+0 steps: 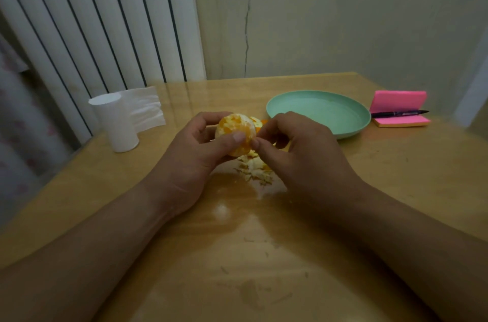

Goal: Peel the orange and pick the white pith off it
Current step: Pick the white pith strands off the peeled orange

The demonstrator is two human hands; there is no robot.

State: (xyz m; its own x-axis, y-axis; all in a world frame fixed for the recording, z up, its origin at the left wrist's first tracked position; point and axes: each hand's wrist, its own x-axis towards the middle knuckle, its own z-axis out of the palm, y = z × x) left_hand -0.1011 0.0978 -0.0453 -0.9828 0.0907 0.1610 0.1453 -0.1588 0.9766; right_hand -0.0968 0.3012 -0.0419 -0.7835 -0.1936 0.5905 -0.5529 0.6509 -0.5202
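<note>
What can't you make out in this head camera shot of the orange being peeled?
Head view: the orange's lower part, covered by the left hand gripping it.
Head view: whether the right hand's pinch at the orange has caught anything; too small.
Head view: part of the peel scraps, behind the right hand.
Head view: the pen's print, too small to read.

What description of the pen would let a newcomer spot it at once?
On the wooden table, look far right, just past the green plate. A pink sticky-note pad lies there, and the pen rests across it. It is the only black, slim thing among pink and green neighbours.
</note>
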